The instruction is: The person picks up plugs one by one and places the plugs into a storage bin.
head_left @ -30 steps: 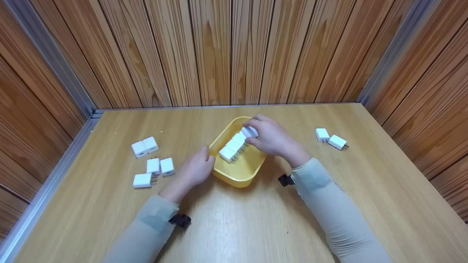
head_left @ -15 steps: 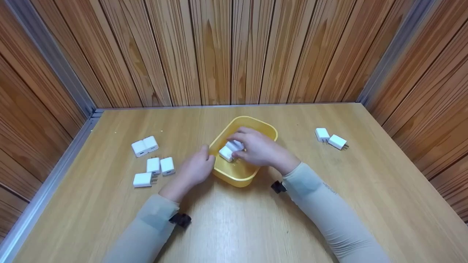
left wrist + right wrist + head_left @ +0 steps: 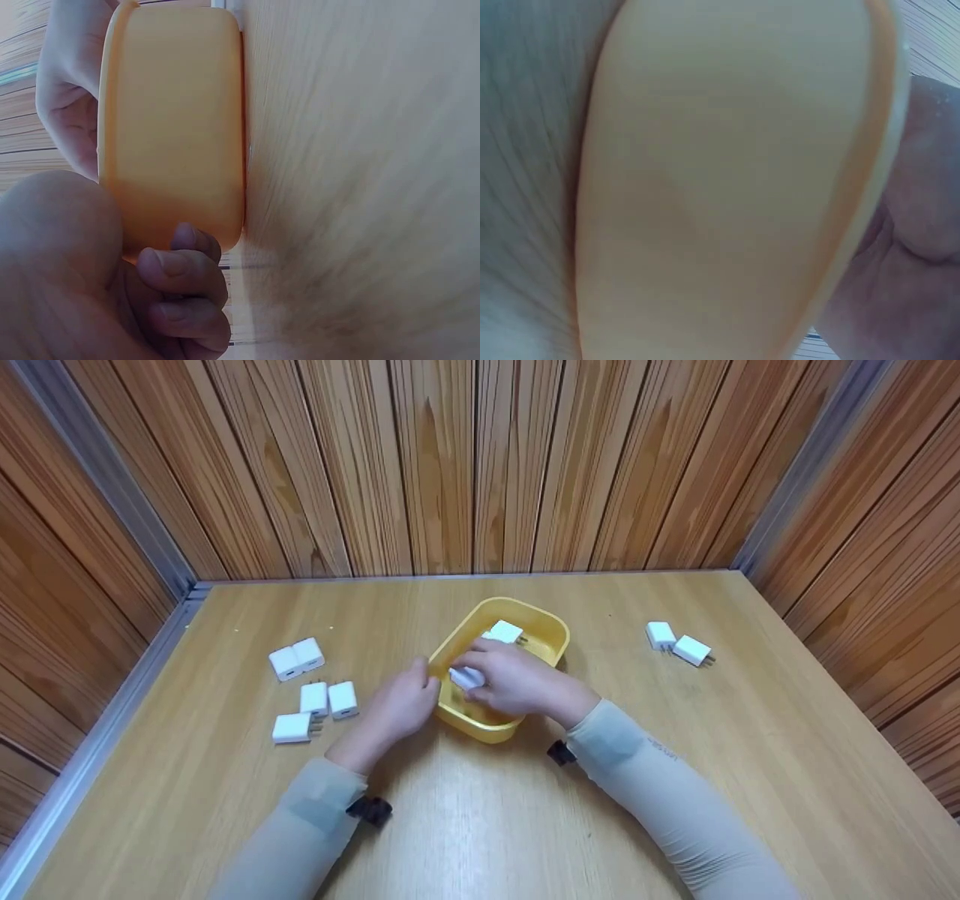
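A yellow plastic tub point(image 3: 480, 733) sits on the table, turned at an angle. My left hand point(image 3: 397, 701) grips its left rim; in the left wrist view the thumb point(image 3: 60, 217) is at the rim and the curled fingers point(image 3: 187, 274) lie against the outer wall. Reaching over the right side, my right hand point(image 3: 517, 679) has finger and thumb on either side of a white plug-in charger point(image 3: 468, 678) inside the tub. Another white charger point(image 3: 506, 631) shows behind the knuckles, prongs to the right. The hand hides other chargers. The right wrist view is mostly tub wall point(image 3: 727, 180).
Several white chargers point(image 3: 313, 699) lie to the left of the tub, two of them side by side point(image 3: 297, 659) farther back. Two more chargers point(image 3: 691, 650) are at the right. Wood-panelled walls point(image 3: 450, 472) enclose the table's back and sides.
My right hand has moved from the far charger in the tub along the row to the nearest one. The far charger is uncovered now. My left hand keeps its grip on the rim.
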Demonstrator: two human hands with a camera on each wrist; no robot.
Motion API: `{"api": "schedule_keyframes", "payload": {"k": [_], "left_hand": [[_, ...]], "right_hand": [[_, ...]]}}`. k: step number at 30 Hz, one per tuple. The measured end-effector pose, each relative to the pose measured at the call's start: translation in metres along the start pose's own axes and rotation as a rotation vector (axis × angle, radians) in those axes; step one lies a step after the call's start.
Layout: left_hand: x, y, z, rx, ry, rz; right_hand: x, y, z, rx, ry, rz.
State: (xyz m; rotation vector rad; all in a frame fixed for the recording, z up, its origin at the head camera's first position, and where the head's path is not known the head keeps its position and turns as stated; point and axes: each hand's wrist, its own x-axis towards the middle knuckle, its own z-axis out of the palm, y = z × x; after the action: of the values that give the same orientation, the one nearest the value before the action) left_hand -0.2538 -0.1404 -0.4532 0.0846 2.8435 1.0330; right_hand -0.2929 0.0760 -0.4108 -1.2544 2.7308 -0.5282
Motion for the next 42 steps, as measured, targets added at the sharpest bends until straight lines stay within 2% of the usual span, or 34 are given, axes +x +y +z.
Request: {"api": "schedule_keyframes", "payload": {"k": [8, 18, 34, 42], "left_hand": [[0.000, 0.000, 0.000, -0.004, 0.006, 0.003], [0.000, 0.000, 0.002, -0.050, 0.012, -0.011], [0.002, 0.000, 0.000, -0.039, 0.005, -0.039], [0.002, 0.000, 0.001, -0.042, 0.010, -0.021]], "right_hand": [[0.003, -0.001, 0.011, -0.025, -0.035, -0.049], [0.006, 0.000, 0.020, -0.086, 0.030, -0.165], [0.011, -0.001, 0.026, -0.110, -0.022, -0.068], [0.009, 0.002, 0.023, -0.078, -0.039, -0.107]]}}
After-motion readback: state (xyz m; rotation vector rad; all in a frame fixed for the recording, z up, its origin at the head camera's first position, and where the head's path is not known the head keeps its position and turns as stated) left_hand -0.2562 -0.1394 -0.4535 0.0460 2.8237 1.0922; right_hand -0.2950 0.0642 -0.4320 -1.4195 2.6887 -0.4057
